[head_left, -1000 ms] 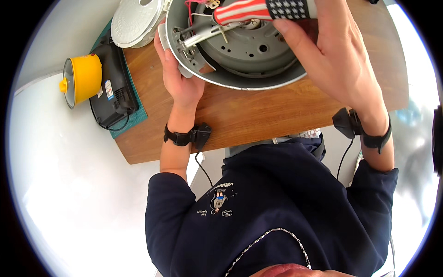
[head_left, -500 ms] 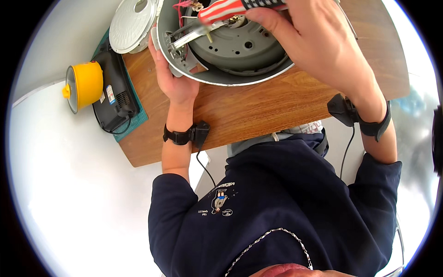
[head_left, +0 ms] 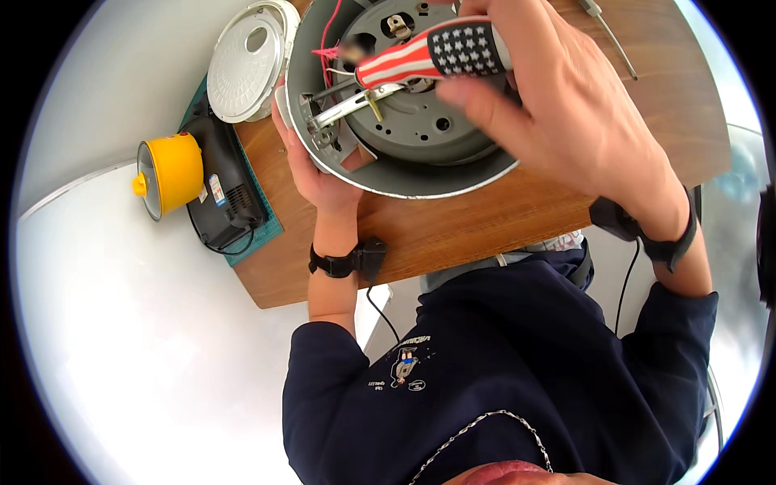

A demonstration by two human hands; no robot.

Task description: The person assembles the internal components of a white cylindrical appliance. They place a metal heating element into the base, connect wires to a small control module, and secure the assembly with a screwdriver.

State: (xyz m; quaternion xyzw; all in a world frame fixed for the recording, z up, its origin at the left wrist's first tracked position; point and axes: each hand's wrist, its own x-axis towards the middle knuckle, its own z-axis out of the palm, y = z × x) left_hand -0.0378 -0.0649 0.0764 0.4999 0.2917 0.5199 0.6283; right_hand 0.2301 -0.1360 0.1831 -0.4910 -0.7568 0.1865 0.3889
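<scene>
A round grey metal appliance body [head_left: 420, 179], like an opened rice cooker, lies with its inside facing up. Within it sit a round grey inner pan with holes, a pale metal lever [head_left: 356, 107] and pink wires [head_left: 327, 53]. My left hand [head_left: 323, 182] grips the body at its left side, some fingers hidden behind the wall. My right hand [head_left: 566, 113] is closed round a screwdriver [head_left: 465, 50] with a striped and starred handle. Its dark shaft points down-left toward a bracket [head_left: 322, 133] on the inner wall; whether the tip touches it I cannot tell.
All this rests on a brown wooden table [head_left: 453, 234]. A white round cover [head_left: 246, 69] with a hole lies at the far left. Beside it are a black appliance part [head_left: 222, 182] on a green mat and a yellow pot [head_left: 174, 174]. Another screwdriver [head_left: 614, 40] lies far right.
The whole view has shifted, so things sit lower and further right. My right hand and the screwdriver have turned, showing more of the starred part. My left hand keeps its hold.
</scene>
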